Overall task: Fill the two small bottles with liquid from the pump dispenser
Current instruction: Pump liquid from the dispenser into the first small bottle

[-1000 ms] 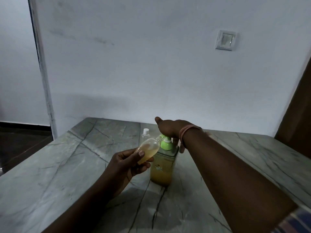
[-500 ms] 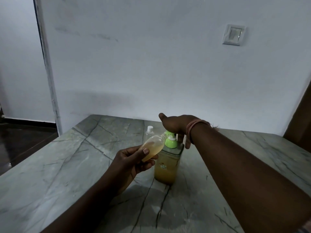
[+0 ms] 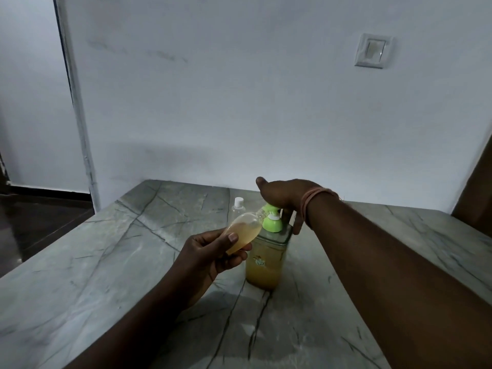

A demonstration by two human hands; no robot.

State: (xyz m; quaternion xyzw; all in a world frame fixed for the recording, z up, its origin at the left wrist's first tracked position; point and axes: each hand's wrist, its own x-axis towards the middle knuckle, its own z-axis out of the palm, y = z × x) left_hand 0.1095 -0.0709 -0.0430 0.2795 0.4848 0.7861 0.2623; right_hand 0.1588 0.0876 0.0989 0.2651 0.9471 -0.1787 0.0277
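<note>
Small bottle (image 3: 243, 233) half amber; dispenser (image 3: 266, 259) likewise

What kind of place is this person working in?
Probably a room in a home, though little shows. A veined stone table stands against a plain painted wall with a wall switch, and a doorway edge opens onto a dark floor. A household pump dispenser stands on the table.

This looks like a room in a home. A grey marble-patterned table (image 3: 111, 275) with dark veins stands pushed against a plain white painted wall (image 3: 239, 102). On that wall, up to the right above the table, sits a white light switch (image 3: 373, 50). Left of the table a doorway (image 3: 32, 102) opens onto a dark floor with a black skirting strip.
</note>
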